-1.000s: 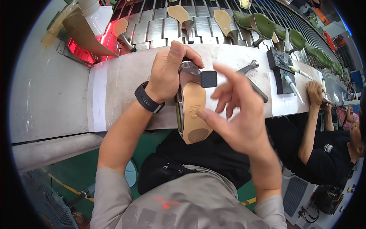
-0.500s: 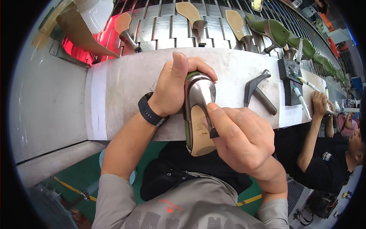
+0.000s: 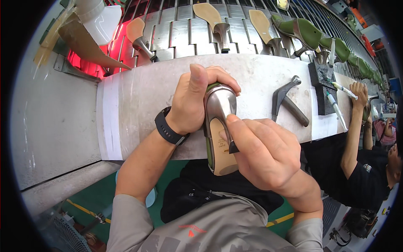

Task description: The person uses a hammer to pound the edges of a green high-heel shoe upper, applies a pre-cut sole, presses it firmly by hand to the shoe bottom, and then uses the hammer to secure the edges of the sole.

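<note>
A high-heeled shoe (image 3: 213, 126) is held sole up at the bench's near edge. It has a tan sole, a metallic grey heel (image 3: 226, 101) with a black tip, and green along its side. My left hand (image 3: 193, 98) wraps round the shoe's back end from the left, thumb raised and fingertips over the far side. With thumb and fingers my right hand (image 3: 268, 151) grips the heel near its tip; part of that grip is hidden behind the heel. A hammer (image 3: 289, 101) lies on the bench to the right of the shoe.
Glue-type syringes (image 3: 335, 110) lean by a black block (image 3: 321, 88) at the right. Along the conveyor (image 3: 180, 31) beyond the bench (image 3: 142, 92) lie soles with heels (image 3: 210, 17) and green shoe forms (image 3: 304, 33). A co-worker's hand (image 3: 359, 94) is farther right; a curved panel (image 3: 86, 42) stands at left.
My grip on the shoe looks the same, with both hands nearly still. The view has shifted slightly. The co-worker's hand at the right has moved farther away along the bench.
</note>
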Action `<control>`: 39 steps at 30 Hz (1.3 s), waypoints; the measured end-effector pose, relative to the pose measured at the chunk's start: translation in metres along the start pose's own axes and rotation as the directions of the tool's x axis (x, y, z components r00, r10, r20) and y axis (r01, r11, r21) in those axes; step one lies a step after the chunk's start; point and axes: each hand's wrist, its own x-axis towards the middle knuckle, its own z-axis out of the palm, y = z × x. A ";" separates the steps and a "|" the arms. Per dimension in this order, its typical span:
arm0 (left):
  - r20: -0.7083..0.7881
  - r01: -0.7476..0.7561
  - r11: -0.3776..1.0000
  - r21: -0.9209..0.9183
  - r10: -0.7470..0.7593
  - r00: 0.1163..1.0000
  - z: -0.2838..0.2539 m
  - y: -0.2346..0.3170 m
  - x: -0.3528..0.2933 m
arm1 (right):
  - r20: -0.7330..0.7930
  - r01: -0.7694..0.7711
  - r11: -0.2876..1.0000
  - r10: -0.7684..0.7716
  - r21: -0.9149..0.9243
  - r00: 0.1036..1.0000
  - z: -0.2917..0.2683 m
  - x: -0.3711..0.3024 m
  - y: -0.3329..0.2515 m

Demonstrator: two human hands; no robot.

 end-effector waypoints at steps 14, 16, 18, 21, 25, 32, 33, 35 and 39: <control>-0.085 0.124 0.992 -0.013 -0.125 0.989 -0.002 -0.001 0.030 | -0.076 -0.246 0.917 0.283 0.313 0.956 0.020 -0.003 0.058; -0.103 0.100 0.995 0.008 -0.098 0.990 0.001 -0.008 0.031 | 0.438 -0.790 0.543 0.660 0.284 0.610 0.006 -0.009 0.055; -0.083 0.068 0.998 -0.004 -0.068 0.994 -0.001 -0.012 0.030 | 0.499 -0.803 0.513 0.632 0.304 0.593 0.004 -0.003 0.054; -0.062 0.032 0.999 -0.028 -0.033 0.998 0.000 -0.014 0.029 | 0.578 -0.832 0.480 0.608 0.278 0.544 0.002 0.016 0.052; -0.084 0.069 0.997 -0.019 -0.070 0.994 0.002 -0.016 0.028 | 0.636 -0.861 0.491 0.623 0.134 0.455 0.004 0.029 0.055; -0.127 0.076 0.992 0.097 -0.064 0.990 0.008 -0.013 0.030 | 0.412 -0.723 0.668 0.616 0.179 0.671 0.018 0.005 0.054; -0.136 0.057 0.993 0.102 -0.043 0.990 0.007 -0.016 0.030 | 0.391 -0.697 0.690 0.597 0.194 0.700 0.020 0.003 0.054; -0.144 0.039 0.993 0.108 -0.023 0.989 0.006 -0.021 0.029 | 0.504 -0.799 0.544 0.630 0.255 0.590 0.012 0.010 0.051; -0.181 0.016 0.990 0.143 0.010 0.984 0.009 -0.017 0.029 | 0.640 -0.831 0.469 0.547 0.299 0.539 -0.001 0.009 0.058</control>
